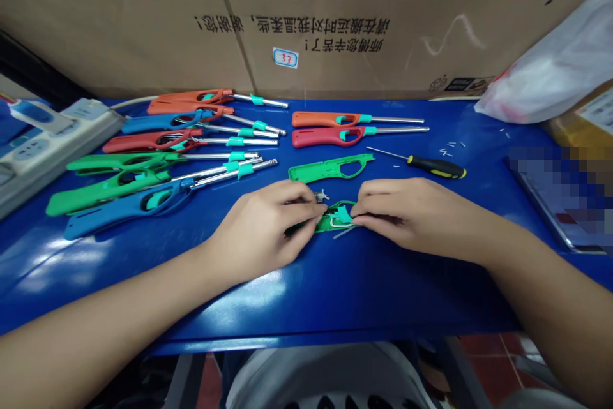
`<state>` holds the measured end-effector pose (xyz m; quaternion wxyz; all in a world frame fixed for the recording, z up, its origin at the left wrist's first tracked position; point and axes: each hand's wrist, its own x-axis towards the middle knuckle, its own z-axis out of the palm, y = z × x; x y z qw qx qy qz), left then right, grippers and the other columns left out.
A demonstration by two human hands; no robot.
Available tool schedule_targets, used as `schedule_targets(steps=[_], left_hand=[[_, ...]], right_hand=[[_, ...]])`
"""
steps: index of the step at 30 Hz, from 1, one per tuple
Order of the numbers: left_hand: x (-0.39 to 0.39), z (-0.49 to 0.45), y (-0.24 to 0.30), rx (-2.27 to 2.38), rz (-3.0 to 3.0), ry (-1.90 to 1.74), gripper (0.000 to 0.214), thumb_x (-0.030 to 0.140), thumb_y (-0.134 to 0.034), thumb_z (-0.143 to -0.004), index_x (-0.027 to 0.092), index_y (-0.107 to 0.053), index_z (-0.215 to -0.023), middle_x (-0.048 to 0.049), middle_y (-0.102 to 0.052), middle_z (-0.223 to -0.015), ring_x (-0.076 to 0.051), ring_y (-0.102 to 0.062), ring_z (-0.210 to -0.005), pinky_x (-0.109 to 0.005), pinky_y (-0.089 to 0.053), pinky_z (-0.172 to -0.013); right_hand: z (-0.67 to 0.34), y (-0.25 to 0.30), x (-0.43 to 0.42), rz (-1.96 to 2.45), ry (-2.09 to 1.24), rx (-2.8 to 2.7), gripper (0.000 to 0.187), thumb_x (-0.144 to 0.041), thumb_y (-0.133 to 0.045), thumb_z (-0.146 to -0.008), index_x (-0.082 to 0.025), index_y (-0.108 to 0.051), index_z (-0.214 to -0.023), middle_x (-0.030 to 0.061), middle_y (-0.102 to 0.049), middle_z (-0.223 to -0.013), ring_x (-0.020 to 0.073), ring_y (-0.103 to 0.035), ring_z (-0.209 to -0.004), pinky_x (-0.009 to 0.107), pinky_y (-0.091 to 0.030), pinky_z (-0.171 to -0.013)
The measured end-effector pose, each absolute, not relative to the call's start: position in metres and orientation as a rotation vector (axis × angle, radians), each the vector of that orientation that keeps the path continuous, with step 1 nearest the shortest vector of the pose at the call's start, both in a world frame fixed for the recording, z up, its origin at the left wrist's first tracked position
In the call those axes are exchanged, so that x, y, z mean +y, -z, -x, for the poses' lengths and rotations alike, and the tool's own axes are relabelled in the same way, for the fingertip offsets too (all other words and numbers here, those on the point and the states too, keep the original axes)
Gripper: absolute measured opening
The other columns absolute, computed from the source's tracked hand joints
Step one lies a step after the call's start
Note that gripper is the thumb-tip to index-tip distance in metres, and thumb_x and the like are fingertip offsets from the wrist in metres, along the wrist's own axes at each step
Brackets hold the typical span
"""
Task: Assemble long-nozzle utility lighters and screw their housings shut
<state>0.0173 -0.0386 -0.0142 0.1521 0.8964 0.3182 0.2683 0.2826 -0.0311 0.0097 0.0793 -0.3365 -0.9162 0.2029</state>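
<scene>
An opened green lighter handle [326, 224] lies on the blue table between my hands, with a teal trigger, dark parts and a white wire showing inside. My left hand [272, 221] has its fingers closed around the handle's left part, with a small metal valve piece [320, 196] sticking out above the fingertips. The fingers of my right hand [397, 211] are pinched at the teal trigger [343, 214]. A short clear tube [343, 233] pokes out below. Just behind lies the other green handle half [330, 168], its hollow side showing.
A screwdriver [433, 167] and several small screws [447, 148] lie at the right. Long-nosed lighters [134, 198] crowd the left, and a red lighter [330, 136] lies behind. A power strip [38, 147], cardboard box [167, 26], white bag [550, 71] and tablet-like device [560, 205] surround the work area.
</scene>
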Motion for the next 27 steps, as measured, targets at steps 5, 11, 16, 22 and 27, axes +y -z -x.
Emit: schedule_targets(steps=[5, 11, 16, 22, 27], left_hand=[[-0.036, -0.016, 0.018, 0.901, -2.499, -0.765, 0.02, 0.018, -0.06, -0.099, 0.019, -0.08, -0.104, -0.0048, -0.07, -0.1, -0.014, -0.069, -0.084, -0.024, -0.056, -0.07], [-0.036, -0.015, 0.014, 0.856, -2.724, -0.602, 0.025, 0.022, -0.055, -0.102, 0.018, -0.077, -0.113, -0.0084, -0.07, -0.108, -0.018, -0.07, -0.093, -0.028, -0.058, -0.076], [-0.042, -0.018, 0.003, 0.81, -3.025, -0.429, 0.031, 0.025, -0.048, -0.104, 0.013, -0.076, -0.112, -0.0103, -0.071, -0.108, -0.023, -0.07, -0.091, -0.036, -0.06, -0.075], [-0.048, -0.019, 0.001, 0.84, -3.163, -0.407, 0.028, 0.025, -0.051, -0.103, 0.012, -0.073, -0.117, -0.0106, -0.072, -0.107, -0.025, -0.069, -0.093, -0.038, -0.059, -0.074], [-0.046, -0.018, 0.007, 0.862, -3.135, -0.445, 0.028, 0.026, -0.053, -0.103, 0.012, -0.072, -0.118, -0.0116, -0.072, -0.108, -0.026, -0.068, -0.094, -0.039, -0.059, -0.079]], right_hand=[[-0.282, -0.011, -0.033, 1.019, -0.593, -2.779, 0.023, -0.029, -0.049, -0.104, -0.021, -0.07, -0.099, 0.0022, -0.065, -0.095, 0.0163, -0.063, -0.081, 0.03, -0.045, -0.072], [-0.28, -0.009, -0.032, 1.037, -0.624, -2.76, 0.021, -0.029, -0.05, -0.104, -0.022, -0.069, -0.1, 0.0019, -0.067, -0.097, 0.0172, -0.064, -0.086, 0.03, -0.046, -0.075], [-0.281, -0.008, -0.032, 1.077, -0.607, -2.704, 0.018, -0.031, -0.056, -0.102, -0.021, -0.069, -0.111, 0.003, -0.071, -0.103, 0.0188, -0.067, -0.091, 0.03, -0.047, -0.076], [-0.277, -0.007, -0.033, 1.072, -0.567, -2.648, 0.023, -0.028, -0.059, -0.1, -0.02, -0.07, -0.119, 0.0048, -0.073, -0.105, 0.0192, -0.069, -0.094, 0.03, -0.049, -0.079], [-0.277, -0.004, -0.035, 1.01, -0.525, -2.653, 0.025, -0.026, -0.056, -0.102, -0.022, -0.076, -0.116, 0.0039, -0.07, -0.095, 0.0153, -0.065, -0.08, 0.028, -0.047, -0.071]])
